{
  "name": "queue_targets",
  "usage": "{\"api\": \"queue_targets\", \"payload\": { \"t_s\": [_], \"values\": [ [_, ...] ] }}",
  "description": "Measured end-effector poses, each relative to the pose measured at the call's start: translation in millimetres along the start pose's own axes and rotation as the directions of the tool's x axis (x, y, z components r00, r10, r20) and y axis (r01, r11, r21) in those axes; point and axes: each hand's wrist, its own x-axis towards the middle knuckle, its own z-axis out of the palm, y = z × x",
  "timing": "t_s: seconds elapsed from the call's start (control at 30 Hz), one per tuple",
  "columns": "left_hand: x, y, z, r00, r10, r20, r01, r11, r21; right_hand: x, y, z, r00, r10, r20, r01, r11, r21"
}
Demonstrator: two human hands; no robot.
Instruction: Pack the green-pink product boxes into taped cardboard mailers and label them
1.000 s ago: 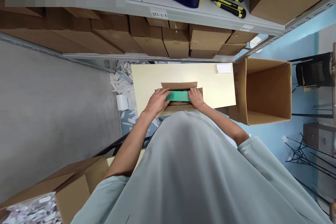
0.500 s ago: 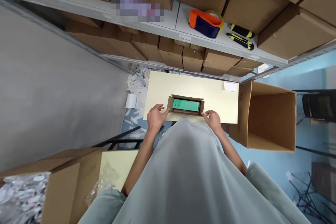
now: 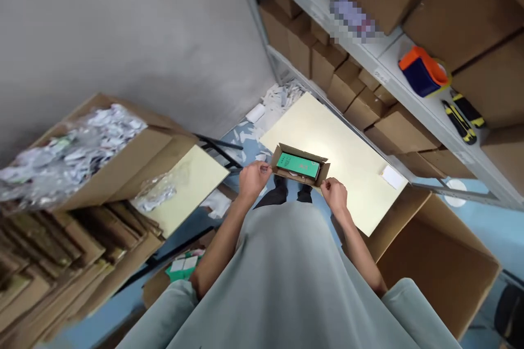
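A small open carton is between my hands, its top flaps standing up. Inside lies a green box with print on its upper face. My left hand is closed on the carton's left end flap, thumb and fingers pinched together. At the opposite end, my right hand pinches the right flap near its lower corner. The carton overlaps the near edge of the cream table, with my feet visible just below it. I cannot tell whether its underside touches the tabletop.
Left, a carton of paper scraps stands beside a second cream surface bearing clear plastic, above stacked flat cardboard. A large open carton is at right. Shelving behind holds boxes, a tape dispenser and utility knives.
The view has swung left, bringing the scrap carton and flat cardboard into sight. My fingers have closed on the end flaps, and the small carton has shifted off the table's middle, past its near edge.
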Motion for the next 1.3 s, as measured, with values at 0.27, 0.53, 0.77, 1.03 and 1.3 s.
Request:
{"api": "queue_targets", "payload": {
  "t_s": [0.27,0.53,0.77,1.03,1.3],
  "values": [
    [-71,-121,-46,0.916,-0.349,-0.199,0.307,0.927,-0.214,9,-108,27,0.913,-0.357,0.198,0.379,0.921,-0.091],
    [-133,-260,-65,0.739,-0.590,-0.327,0.438,0.788,-0.432,3,-253,101,0.751,-0.582,0.312,0.656,0.715,-0.242],
    [-176,-363,-71,0.688,-0.665,-0.289,0.415,0.688,-0.596,-16,-371,185,0.662,-0.610,0.436,0.750,0.548,-0.372],
    [-173,-416,-63,0.649,-0.720,-0.245,0.408,0.601,-0.687,-22,-425,234,0.649,-0.624,0.436,0.759,0.487,-0.432],
    [-161,-421,-62,0.634,-0.720,-0.284,0.364,0.601,-0.712,-10,-466,220,0.605,-0.678,0.417,0.796,0.493,-0.352]
  ]
}}
